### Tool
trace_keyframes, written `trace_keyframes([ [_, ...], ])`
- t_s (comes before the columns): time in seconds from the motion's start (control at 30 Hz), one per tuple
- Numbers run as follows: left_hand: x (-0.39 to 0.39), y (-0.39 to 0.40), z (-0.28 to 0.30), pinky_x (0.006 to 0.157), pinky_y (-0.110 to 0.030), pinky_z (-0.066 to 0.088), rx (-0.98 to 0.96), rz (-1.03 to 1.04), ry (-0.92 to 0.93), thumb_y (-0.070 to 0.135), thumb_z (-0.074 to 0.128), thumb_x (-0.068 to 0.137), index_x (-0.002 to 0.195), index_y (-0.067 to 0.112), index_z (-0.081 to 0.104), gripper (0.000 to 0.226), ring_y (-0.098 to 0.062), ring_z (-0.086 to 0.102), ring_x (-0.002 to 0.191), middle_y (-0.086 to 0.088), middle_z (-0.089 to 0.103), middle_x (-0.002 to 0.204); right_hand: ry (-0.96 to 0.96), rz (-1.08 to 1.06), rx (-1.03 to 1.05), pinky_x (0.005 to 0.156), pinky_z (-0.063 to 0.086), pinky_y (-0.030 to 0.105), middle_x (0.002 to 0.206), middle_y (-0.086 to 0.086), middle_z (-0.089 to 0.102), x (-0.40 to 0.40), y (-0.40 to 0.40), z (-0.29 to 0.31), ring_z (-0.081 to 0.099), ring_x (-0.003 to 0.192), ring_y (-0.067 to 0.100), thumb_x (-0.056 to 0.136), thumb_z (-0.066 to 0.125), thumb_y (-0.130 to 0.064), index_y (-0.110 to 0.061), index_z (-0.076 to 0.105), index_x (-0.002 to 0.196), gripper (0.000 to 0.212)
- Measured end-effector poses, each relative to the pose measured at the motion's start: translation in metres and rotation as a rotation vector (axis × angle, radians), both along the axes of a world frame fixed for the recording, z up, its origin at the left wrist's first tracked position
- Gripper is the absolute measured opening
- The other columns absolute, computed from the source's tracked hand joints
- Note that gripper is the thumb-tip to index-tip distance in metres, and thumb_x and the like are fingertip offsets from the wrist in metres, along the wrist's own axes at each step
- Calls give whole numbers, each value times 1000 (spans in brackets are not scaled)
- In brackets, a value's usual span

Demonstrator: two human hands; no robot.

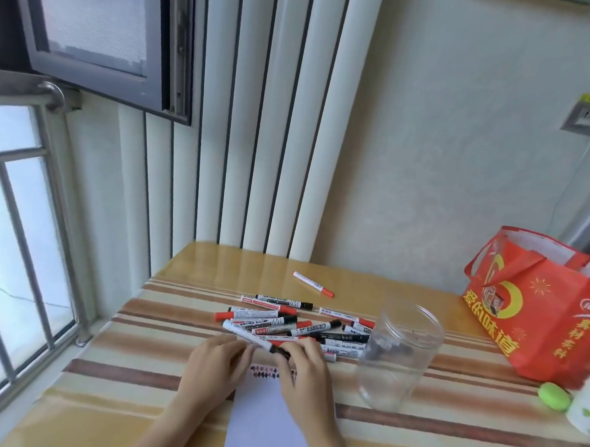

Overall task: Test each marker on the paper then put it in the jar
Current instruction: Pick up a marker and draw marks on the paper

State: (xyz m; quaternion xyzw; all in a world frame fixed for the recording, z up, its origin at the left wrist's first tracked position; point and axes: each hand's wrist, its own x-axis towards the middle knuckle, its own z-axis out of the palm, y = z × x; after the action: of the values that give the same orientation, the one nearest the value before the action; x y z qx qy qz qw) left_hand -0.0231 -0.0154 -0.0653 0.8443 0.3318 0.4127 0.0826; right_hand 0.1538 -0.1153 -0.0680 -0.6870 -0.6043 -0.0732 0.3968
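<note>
A white marker (251, 337) with a black cap lies slantwise above the paper (262, 420), held at both ends: left hand (216, 362) curled round its barrel, right hand (305, 364) pinching the cap, near the clear jar (399, 358).

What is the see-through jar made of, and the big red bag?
The jar looks like clear, shiny plastic: you can see the striped cloth through it, and its rim has screw ridges, though it might be glass. The red bag looks like soft, matte fabric, probably non-woven: its floppy handles sag.
</note>
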Motion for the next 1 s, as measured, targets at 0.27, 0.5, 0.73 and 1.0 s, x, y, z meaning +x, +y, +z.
trace_keyframes([
  [0.27,3,6,10,66,-30,49,-224,-340,-70,49,53,102,95,36,67,20,-8,58,76,15,60,90,-68,109,-33,68,38,5,94,-17,50,-3,1,-3,53,89,-2,91,69,-46,-38,69,108,18],
  [0.5,4,14,7,70,-38,44,-188,-358,-128,38,40,109,98,28,50,18,-14,54,82,13,52,87,30,162,-40,77,50,15,106,-24,51,-3,-2,-3,53,95,-7,91,67,-57,-38,51,129,45],
  [0.73,14,12,-6,83,-28,39,1,-308,205,32,39,107,128,32,51,24,-11,44,97,13,44,107,-272,-85,289,110,38,41,138,5,59,-3,0,2,54,129,24,85,74,-27,-21,66,129,46],
  [1.0,9,7,3,76,-27,40,-24,-318,126,31,42,105,103,30,54,11,-8,46,89,17,48,98,-412,-103,108,90,42,34,88,-8,55,-7,5,-8,56,82,19,98,62,-25,-24,66,105,8],
])
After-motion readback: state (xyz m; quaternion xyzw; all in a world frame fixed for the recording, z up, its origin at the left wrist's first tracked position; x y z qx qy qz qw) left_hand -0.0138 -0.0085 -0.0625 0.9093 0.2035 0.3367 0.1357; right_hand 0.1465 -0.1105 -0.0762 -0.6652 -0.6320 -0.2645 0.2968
